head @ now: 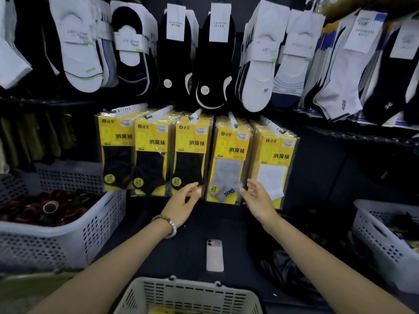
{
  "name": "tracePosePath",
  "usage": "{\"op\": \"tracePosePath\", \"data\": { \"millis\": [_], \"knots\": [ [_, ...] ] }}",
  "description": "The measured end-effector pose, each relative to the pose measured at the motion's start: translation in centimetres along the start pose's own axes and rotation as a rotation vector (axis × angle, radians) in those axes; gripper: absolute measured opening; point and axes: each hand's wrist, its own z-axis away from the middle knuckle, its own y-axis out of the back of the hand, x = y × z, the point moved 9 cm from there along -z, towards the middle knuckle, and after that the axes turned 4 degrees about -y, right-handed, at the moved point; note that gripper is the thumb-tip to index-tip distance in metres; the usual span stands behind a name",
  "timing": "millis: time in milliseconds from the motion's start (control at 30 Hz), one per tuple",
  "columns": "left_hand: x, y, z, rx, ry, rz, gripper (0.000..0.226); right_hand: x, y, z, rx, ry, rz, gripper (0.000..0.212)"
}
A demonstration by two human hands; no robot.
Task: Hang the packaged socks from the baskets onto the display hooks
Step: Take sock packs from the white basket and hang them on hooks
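Observation:
Several stacks of yellow sock packs hang in a row on white display hooks (232, 118). The grey-sock pack stack (229, 164) hangs between my hands. My left hand (184, 203) is open, fingertips at the lower edge of the black-sock pack stack (189, 155). My right hand (256, 197) is open too, fingers spread by the right lower edge of the grey-sock stack, in front of the white-sock pack stack (273, 166). Neither hand holds a pack. A beige basket (188, 295) sits at the bottom centre, with yellow packs just visible inside.
A white phone (214, 254) lies on the dark counter between my arms. A grey basket (74, 230) of dark red items stands left; another grey basket (385, 241) stands right. Loose socks on cards (260, 64) hang above. Crumpled dark plastic (283, 266) lies right of the phone.

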Motion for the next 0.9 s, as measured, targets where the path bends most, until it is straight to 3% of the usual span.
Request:
{"op": "tracePosePath", "data": {
  "millis": [433,533,633,667,733,833,900],
  "knots": [
    [-24.8,-8.7,23.3,-0.314,0.597,-0.109,0.04,30.1,-11.5,14.5,-0.341,-0.546,0.213,0.034],
    [-28.9,-9.3,26.2,-0.283,0.733,-0.1,0.038,35.1,-12.6,16.7,-0.41,-0.664,0.227,0.033],
    [-31.8,-9.9,27.1,-0.222,0.778,-0.075,0.038,37.9,-13.6,16.9,-0.379,-0.723,0.164,0.004],
    [-32.6,-10.2,27.1,-0.211,0.789,-0.073,0.039,38.7,-14.0,16.5,-0.359,-0.727,0.149,0.011],
    [-34.5,-11.0,26.7,-0.182,0.818,-0.05,0.041,39.9,-15.0,15.6,-0.323,-0.755,0.125,0.002],
    [-36.6,-12.2,26.0,-0.127,0.867,-0.027,0.041,42.4,-16.8,14.1,-0.284,-0.811,0.105,0.035],
    [-38.1,-13.2,25.4,-0.133,0.86,-0.015,0.039,43.9,-18.4,13.3,-0.312,-0.823,0.1,0.041]
  ]
}}
